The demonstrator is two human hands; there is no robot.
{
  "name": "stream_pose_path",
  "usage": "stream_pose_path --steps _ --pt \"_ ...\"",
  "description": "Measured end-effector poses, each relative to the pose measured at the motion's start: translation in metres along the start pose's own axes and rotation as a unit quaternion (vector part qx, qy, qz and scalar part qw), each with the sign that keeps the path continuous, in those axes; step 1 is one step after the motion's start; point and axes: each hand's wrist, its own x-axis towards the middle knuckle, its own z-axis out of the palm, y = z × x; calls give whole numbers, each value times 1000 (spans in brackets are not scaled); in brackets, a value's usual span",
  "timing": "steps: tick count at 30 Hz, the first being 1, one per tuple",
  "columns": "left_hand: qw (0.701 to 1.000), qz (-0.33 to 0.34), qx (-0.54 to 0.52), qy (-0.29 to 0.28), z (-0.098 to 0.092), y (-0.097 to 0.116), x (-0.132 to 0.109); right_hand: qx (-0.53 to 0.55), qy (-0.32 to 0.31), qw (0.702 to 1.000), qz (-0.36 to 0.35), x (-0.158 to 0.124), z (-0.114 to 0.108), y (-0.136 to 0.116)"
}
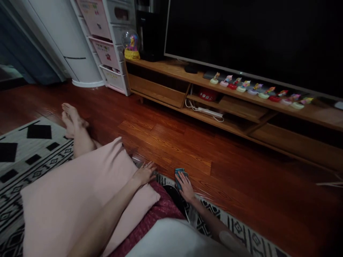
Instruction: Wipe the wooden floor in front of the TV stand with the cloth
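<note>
I sit on the floor with a pink pillow (72, 192) across my lap. My left hand (145, 172) reaches past the pillow's far corner, fingers stretched flat on something grey at the rug's edge that I cannot make out. My right hand (184, 185) rests palm down on a small blue-green cloth (180, 174) lying where the rug meets the wooden floor. A dark round object (173, 192) sits between the two hands, mostly hidden. My bare feet (71, 119) stretch out to the left.
A black-and-white patterned rug (24, 153) lies under me on the red-brown wooden floor (227, 171). A low wooden TV stand (241, 114) holds a large dark screen (254, 35), a row of small figurines (257, 89) and a snow globe (131, 44). White drawers (107, 46) stand at the back left.
</note>
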Motion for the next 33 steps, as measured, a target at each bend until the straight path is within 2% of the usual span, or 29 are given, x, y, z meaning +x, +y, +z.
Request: stream_pose_path --steps 1,3,6,9,12,15,17,19,21,23,25,27,29,31,33 --pt "1000 -1 0 1 -1 0 0 -1 2 1000 4 1 -3 4" --pt "1000 -1 -1 1 -2 1 -1 -2 22 999 24 22 -9 10" --pt "1000 -1 5 -6 -5 2 -2 -9 64 993 103 84 -19 16" --pt "1000 -4 7 -11 -6 1 -1 -12 71 981 179 148 -25 11" --pt "1000 -4 3 -8 -6 0 0 -9 66 985 158 177 -23 -4" --pt "1000 -7 6 -11 -6 1 0 -7 46 997 66 155 -14 -18" --pt "1000 -8 5 -11 -5 1 0 -1 26 999 -21 117 -6 -16" --pt "1000 -7 0 -8 -4 1 0 7 15 997 -78 70 -2 0" --pt "1000 -4 -6 -5 -2 -1 0 7 19 999 -51 25 -2 28" --pt "1000 2 -12 -3 0 -3 0 -3 41 998 39 -9 -5 63" --pt "1000 4 -16 -4 2 -4 1 -13 74 986 151 -25 -9 93" --pt "1000 -1 -11 -10 2 -4 2 -13 114 957 266 -19 -14 111" --pt "1000 -8 0 -16 0 -4 3 1 159 918 363 4 -18 113" --pt "1000 -14 11 -23 -1 -2 2 24 197 884 423 39 -21 100" --pt "999 -18 16 -23 -3 -1 1 44 199 882 425 76 -23 74"
